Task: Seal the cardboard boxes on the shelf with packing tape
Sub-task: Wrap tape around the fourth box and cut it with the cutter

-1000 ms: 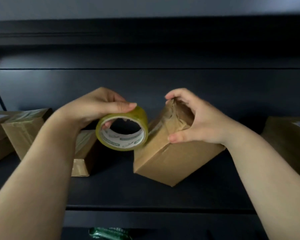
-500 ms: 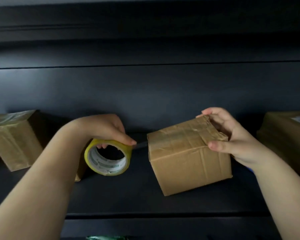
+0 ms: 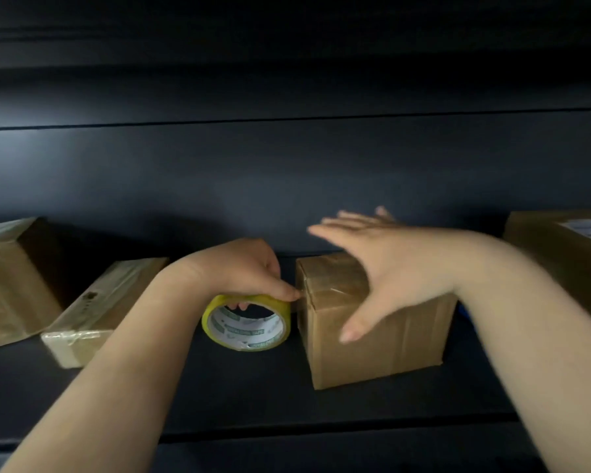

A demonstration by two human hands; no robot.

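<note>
A small cardboard box (image 3: pixel 386 339) stands flat on the dark shelf (image 3: pixel 253 397), with tape across its top and down its left face. My left hand (image 3: pixel 246 271) grips a yellow roll of packing tape (image 3: pixel 248 324) just left of the box, thumb and fingertip at the box's upper left edge. My right hand (image 3: pixel 379 268) lies over the box's top with fingers spread straight and blurred, thumb down the front face.
Two taped cardboard boxes sit at the left, one large (image 3: pixel 12 278) and one flat (image 3: pixel 99 305). Another large box (image 3: pixel 567 264) with a white label stands at the right edge. The dark back panel (image 3: pixel 287 172) rises behind them.
The box went from tilted on an edge to flat on the shelf. My right hand let go of its corner and now spreads over the top. The tape roll came down beside the box.
</note>
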